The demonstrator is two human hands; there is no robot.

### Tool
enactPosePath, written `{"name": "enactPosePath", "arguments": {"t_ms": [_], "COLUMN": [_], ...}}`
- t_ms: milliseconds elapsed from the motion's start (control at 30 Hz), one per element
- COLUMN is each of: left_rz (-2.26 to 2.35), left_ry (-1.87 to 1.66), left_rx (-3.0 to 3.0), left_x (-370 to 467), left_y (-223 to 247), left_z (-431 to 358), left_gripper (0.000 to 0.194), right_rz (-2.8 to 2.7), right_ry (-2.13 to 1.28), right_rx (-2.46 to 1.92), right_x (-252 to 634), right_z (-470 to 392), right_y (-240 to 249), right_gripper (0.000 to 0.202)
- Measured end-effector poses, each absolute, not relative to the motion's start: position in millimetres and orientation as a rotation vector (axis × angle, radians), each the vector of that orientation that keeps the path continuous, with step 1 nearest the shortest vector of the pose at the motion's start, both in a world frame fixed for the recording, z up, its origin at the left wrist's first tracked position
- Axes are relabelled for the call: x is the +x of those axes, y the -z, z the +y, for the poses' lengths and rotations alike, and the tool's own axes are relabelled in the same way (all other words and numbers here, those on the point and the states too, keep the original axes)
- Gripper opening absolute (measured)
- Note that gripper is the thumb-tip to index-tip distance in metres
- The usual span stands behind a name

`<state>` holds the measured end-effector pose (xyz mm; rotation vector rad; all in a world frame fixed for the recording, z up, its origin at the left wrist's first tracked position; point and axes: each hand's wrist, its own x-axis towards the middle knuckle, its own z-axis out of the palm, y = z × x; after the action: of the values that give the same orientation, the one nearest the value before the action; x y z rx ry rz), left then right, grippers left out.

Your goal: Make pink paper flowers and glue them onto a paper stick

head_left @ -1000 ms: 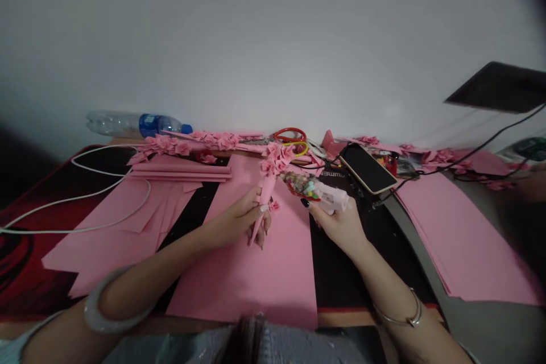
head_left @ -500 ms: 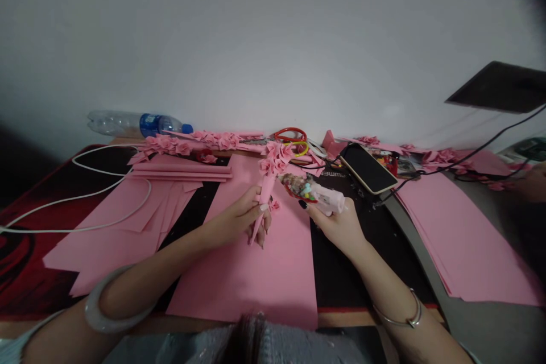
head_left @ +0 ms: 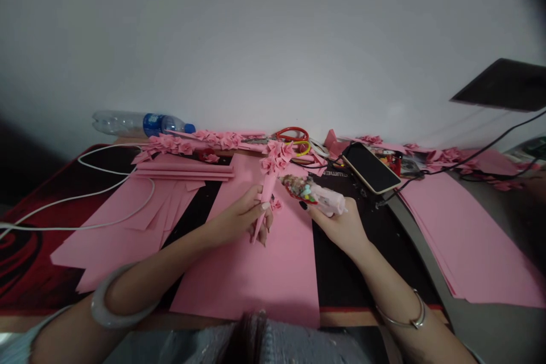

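Note:
My left hand (head_left: 247, 213) is closed round the tapered stem of a pink paper flower bunch (head_left: 273, 170), holding it tilted with the blossoms at the top. A small paper flower (head_left: 276, 205) shows just beside these fingers. In my right hand (head_left: 341, 224) is what looks like a glue gun (head_left: 315, 193), covered in colourful trinkets, with a pale, translucent rear end. Its narrow tip points left at the stem, with a small gap between them. Under both hands lies a large pink paper sheet (head_left: 251, 284).
Rolled pink paper tubes (head_left: 183, 172) and loose sheets (head_left: 115, 227) lie to the left, crossed by a white cable (head_left: 55, 205). Along the wall are a plastic bottle (head_left: 128, 123), paper flowers (head_left: 217, 139) and scissors (head_left: 292, 134). Rightward are a phone (head_left: 373, 168), black cable (head_left: 469, 168) and paper stack (head_left: 473, 239).
The view has shifted a little, so everything appears slightly further right. Both hands keep their grips, and the tip of the glue gun sits slightly farther from the stem.

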<state>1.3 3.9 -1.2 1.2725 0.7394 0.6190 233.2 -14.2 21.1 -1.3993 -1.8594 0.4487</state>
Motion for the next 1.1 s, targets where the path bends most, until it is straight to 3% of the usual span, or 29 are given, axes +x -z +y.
{"name": "enactPosePath", "arguments": {"t_ms": [1100], "left_rz": [0.783], "left_ry": [-0.611], "left_rx": [1.319], "left_x": [2.1], "left_y": [-0.3], "left_z": [1.6], "left_gripper": [0.022], "right_rz": [-1.852], "right_ry": [-0.580], "right_rx": [-1.367], "right_x": [232.1], "right_z": [-15.5], "right_y": [-19.0], "right_gripper": [0.010]}}
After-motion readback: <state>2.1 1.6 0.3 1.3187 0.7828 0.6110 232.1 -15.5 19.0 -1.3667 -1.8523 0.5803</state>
